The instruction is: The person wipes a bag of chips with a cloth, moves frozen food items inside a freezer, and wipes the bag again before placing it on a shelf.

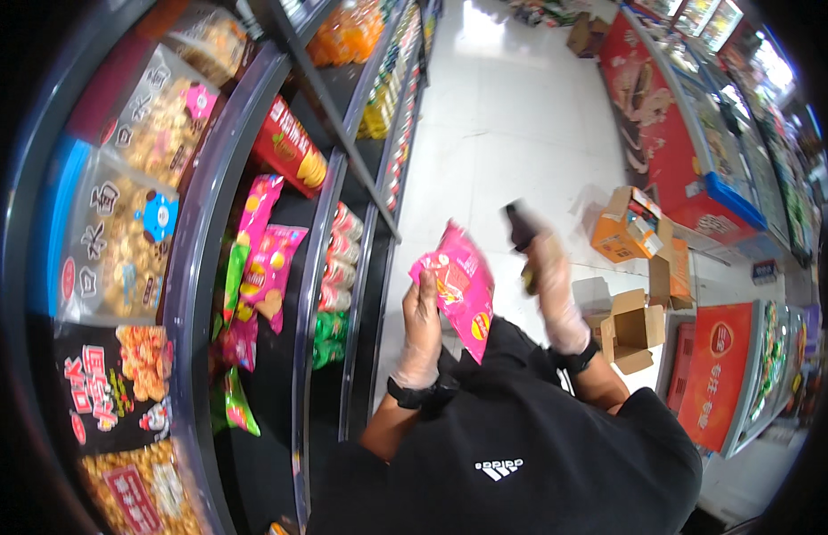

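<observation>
My left hand (420,328), in a clear plastic glove, pinches the edge of a pink snack bag (462,287) between thumb and fingers. The bag hangs tilted in front of my chest, its printed face partly turned up. To its right is my right hand (554,287), also gloved and blurred by motion. It grips a dark handheld object (522,226); the blur hides what kind it is. A bit of yellow shows below that hand. On the shelf at left lie more pink snack bags (272,271) and a green snack bag (240,401).
Shelving (303,361) runs along my left, holding large snack packs (123,241), a red chip pack (293,150) and cans (340,261). Open cardboard boxes (633,328) and an orange carton (624,227) sit on the floor at right. Beyond them stand red chest freezers (661,127).
</observation>
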`<state>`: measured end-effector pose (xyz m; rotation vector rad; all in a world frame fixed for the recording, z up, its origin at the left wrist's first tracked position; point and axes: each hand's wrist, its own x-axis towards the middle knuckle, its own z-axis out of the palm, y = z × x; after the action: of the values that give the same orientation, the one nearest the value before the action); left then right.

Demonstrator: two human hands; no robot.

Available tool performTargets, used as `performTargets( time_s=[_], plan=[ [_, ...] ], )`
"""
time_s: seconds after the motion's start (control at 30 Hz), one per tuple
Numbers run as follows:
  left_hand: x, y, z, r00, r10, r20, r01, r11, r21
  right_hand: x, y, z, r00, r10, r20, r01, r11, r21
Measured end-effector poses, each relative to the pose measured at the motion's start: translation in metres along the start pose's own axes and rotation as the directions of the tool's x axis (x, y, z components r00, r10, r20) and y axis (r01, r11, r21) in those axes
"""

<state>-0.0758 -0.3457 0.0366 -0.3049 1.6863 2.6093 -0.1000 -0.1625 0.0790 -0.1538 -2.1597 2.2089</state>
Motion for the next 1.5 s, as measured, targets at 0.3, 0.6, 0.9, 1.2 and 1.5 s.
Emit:
performTargets(
  time_s=[0.3, 0.6, 0.9, 1.2, 1.5],
  plan=[
    [-0.045, -0.034, 0.020, 0.972, -0.047, 0.230, 0.068, 0.994, -0.085, -0.066, 0.030, 0.029, 0.934, -0.236, 0.270, 0.349, 0.771, -0.533],
    [-0.093, -0.044, 0.036, 0.935, -0.036, 0.352, 0.030, 0.999, 0.021, -0.120, 0.029, -0.006, 0.972, -0.236, 0.017, 0.231, 0.931, -0.282],
    [-0.193, -0.077, 0.089, 0.856, -0.119, 0.503, 0.098, 0.993, 0.070, -0.240, 0.033, -0.088, 0.950, -0.257, -0.179, 0.173, 0.907, -0.383],
    [-0.321, -0.147, 0.142, 0.646, -0.341, 0.682, 0.271, 0.939, 0.213, -0.410, 0.058, -0.168, 0.848, -0.243, -0.470, -0.012, 0.879, -0.477],
    [-0.412, -0.165, 0.183, 0.346, -0.340, 0.874, 0.105, 0.940, 0.324, -0.504, 0.054, -0.209, 0.657, -0.322, -0.682, -0.026, 0.894, -0.447]
  ],
)
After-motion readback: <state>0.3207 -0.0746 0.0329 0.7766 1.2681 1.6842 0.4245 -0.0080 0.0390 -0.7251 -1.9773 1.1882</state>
